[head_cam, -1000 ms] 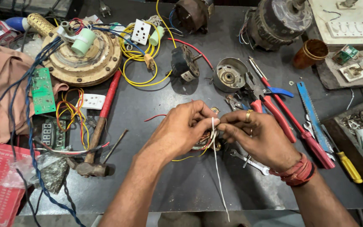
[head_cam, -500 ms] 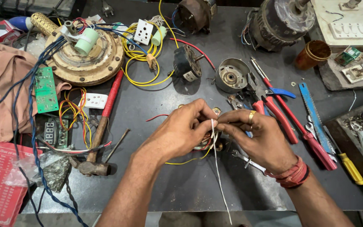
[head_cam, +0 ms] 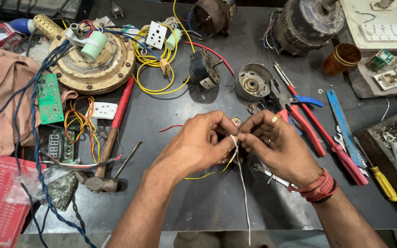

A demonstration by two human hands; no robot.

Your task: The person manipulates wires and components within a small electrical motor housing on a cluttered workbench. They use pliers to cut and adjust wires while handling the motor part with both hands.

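Note:
My left hand (head_cam: 198, 147) and my right hand (head_cam: 279, 147) meet at mid-table, fingertips pinched together on a thin white wire (head_cam: 242, 183) that hangs down toward the table's front edge. Under the hands sits a small dark motor part, mostly hidden, with yellow (head_cam: 203, 176) and red (head_cam: 171, 127) wires running out to the left. A ring is on a finger of my right hand, and red thread bands circle its wrist.
A red-handled hammer (head_cam: 111, 138) lies at the left, pliers (head_cam: 299, 119) and a red screwdriver (head_cam: 341, 154) at the right. Fan motor (head_cam: 93, 59), small motor (head_cam: 203, 69), metal motor cap (head_cam: 253, 81), circuit boards, a blue saw blade (head_cam: 343, 126), a brown cup (head_cam: 343, 59) and yellow cable crowd the back.
Both hands stay pinched on the white wire in the same place; the fingers shift slightly as they work it. Nothing else has moved.

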